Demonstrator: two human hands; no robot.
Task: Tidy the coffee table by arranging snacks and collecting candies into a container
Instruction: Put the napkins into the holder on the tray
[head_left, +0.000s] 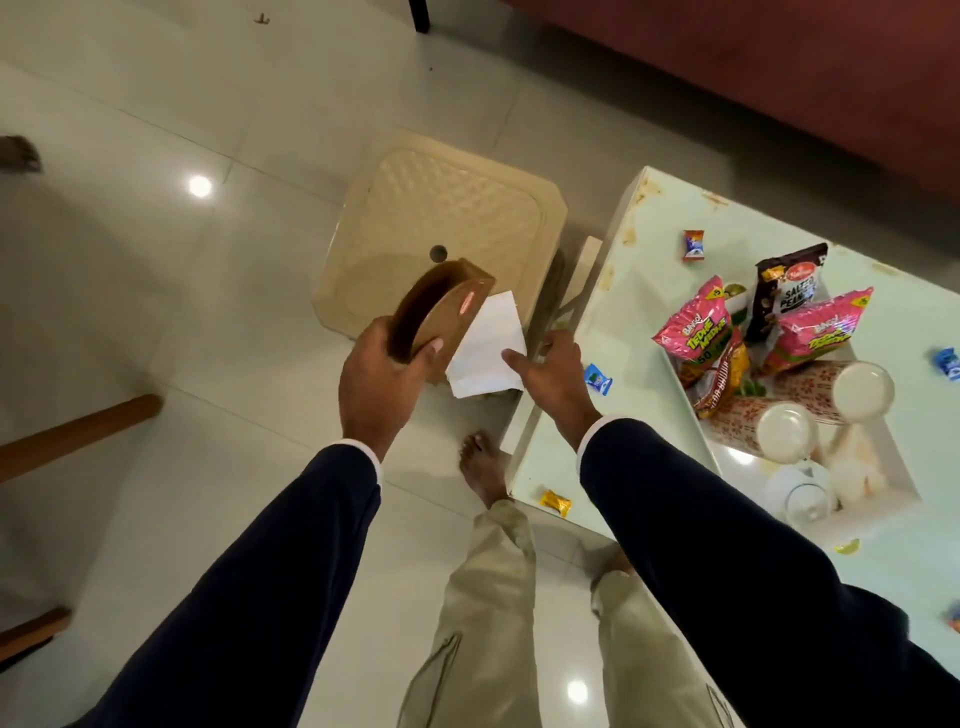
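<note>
A pale tiled floor (156, 104) fills most of the view, with a dark red sofa (779, 78) along the upper right and a beige plastic stool (447, 208) standing beside the corner of the surface (649, 249), a pale green glass-topped coffee table at the right. On that surface sits a white tray (691, 395) holding two pink snack packets (696, 322) standing upright, a dark packet of salted peanuts (789, 291) behind them, and patterned cups (789, 431) lying on their sides. The person stands at the near corner of the surface in dark sleeves and khaki trousers, barefoot. The left hand (379, 379) is closed around the lower end of a brown wooden container (441, 312), fingers wrapped over its edge, holding it tilted in the air above the floor and the stool's near edge, well clear of the surface. A white paper (485, 348) shows just behind the container, between the two hands. The right hand (556, 374) is loosely open with the thumb out, gripping nothing, hovering over the surface's near-left corner. Small wrapped candies lie scattered on the surface: a blue candy (597, 379) just beside the right hand, a yellow candy (556, 503) near the front edge under the right forearm, an orange-and-blue candy (693, 244) farther back, and another blue one (946, 364) at the right edge of the view.
</note>
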